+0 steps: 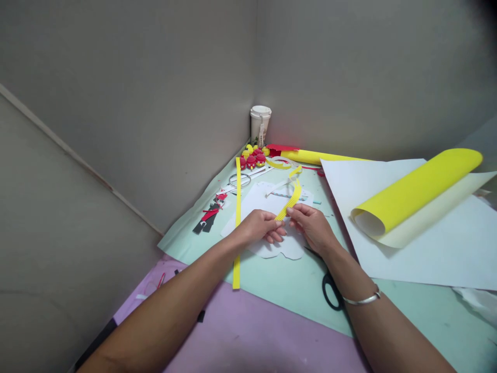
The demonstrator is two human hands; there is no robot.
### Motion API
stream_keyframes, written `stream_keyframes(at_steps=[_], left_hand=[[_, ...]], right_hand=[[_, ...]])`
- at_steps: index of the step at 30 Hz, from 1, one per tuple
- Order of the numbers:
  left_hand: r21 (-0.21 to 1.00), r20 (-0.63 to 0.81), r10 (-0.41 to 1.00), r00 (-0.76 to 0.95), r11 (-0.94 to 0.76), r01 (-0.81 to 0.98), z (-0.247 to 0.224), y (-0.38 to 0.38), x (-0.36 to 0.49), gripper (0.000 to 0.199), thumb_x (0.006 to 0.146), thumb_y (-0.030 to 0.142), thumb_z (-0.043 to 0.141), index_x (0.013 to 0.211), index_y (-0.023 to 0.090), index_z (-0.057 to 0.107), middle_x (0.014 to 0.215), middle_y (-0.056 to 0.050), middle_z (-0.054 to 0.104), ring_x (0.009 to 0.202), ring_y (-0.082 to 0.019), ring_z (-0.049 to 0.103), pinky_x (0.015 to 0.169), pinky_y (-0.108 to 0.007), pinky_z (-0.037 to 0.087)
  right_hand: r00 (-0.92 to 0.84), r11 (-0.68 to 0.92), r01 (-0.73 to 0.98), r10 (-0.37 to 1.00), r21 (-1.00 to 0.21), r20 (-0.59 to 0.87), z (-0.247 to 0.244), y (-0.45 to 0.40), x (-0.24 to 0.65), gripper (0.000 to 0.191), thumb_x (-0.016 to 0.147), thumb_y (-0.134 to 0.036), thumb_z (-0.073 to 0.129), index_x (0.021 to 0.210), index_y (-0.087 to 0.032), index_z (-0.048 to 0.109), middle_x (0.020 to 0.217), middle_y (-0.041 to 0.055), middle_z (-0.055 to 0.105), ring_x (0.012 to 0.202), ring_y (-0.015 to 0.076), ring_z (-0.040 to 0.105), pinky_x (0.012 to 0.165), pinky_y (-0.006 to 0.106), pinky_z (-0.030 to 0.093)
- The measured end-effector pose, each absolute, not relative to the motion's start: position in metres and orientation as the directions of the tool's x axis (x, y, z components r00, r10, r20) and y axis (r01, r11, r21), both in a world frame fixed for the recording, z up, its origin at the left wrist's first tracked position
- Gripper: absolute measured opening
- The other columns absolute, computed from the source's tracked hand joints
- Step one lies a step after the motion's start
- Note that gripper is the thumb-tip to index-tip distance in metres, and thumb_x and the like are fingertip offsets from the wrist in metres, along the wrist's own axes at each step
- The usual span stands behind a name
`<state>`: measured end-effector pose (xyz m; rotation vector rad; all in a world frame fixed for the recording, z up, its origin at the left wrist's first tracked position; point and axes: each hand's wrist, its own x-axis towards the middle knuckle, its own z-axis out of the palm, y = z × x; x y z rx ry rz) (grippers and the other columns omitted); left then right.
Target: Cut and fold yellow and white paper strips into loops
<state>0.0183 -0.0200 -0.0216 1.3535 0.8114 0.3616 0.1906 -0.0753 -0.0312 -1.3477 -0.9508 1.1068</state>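
Clearly, fingertips of the left hand (262,226) and right hand (313,226) are pinched on one curved, yellow corrugated-paper strip (294,201), over a wavy-edged white paper sheet (252,201). Shaping it seems the step in hand; the next move calls for light, steady pressure.

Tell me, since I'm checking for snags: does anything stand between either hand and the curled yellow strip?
Nothing visible does: the left hand and right hand both pinch the curled strip directly. The straight strip lies to their left and the scissors nearer the person, neither in between.
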Motion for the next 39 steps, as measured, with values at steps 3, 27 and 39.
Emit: stream_keyframes(at_steps=[3, 27, 39], left_hand=[[0.956, -0.293, 0.668, 0.684, 0.198, 0.216, -0.021, -0.021, 0.019, 0.030, 0.081, 0.040, 0.072, 0.085, 0.011, 0.069, 0.088, -0.012, 0.073, 0.067, -0.014, 0.069, 0.056, -0.023, 0.047], [0.956, -0.292, 0.645, 0.707, 0.166, 0.243, -0.019, -0.022, 0.018, 0.032, 0.080, 0.042, 0.069, 0.089, 0.011, 0.069, 0.091, -0.012, 0.073, 0.069, -0.015, 0.067, 0.060, -0.024, 0.048], [0.964, -0.118, 0.852, 0.510, -0.026, 0.266, -0.012, -0.013, 0.011, 0.039, 0.071, 0.042, 0.075, 0.099, 0.016, 0.071, 0.085, -0.005, 0.070, 0.073, -0.015, 0.061, 0.061, -0.024, 0.042]], right_hand=[[0.245, -0.087, -0.053, 0.965, -0.995, -0.097, -0.031, -0.075, 0.191, 0.031, 0.068, -0.051, 0.077, 0.074, -0.022, 0.068, 0.056, -0.0032, 0.059, 0.048, 0.0108, 0.042, 0.047, 0.026, 0.031], [0.256, -0.079, -0.017, 0.963, -0.997, -0.081, -0.031, -0.075, 0.190, 0.029, 0.071, -0.049, 0.075, 0.075, -0.022, 0.067, 0.054, -0.0039, 0.058, 0.047, 0.0115, 0.042, 0.049, 0.027, 0.032], [0.096, -0.043, 0.307, 0.995, -0.951, -0.015, -0.019, -0.085, 0.176, 0.027, 0.080, -0.047, 0.063, 0.078, -0.021, 0.072, 0.059, -0.0018, 0.061, 0.054, 0.0129, 0.048, 0.054, 0.027, 0.034]])
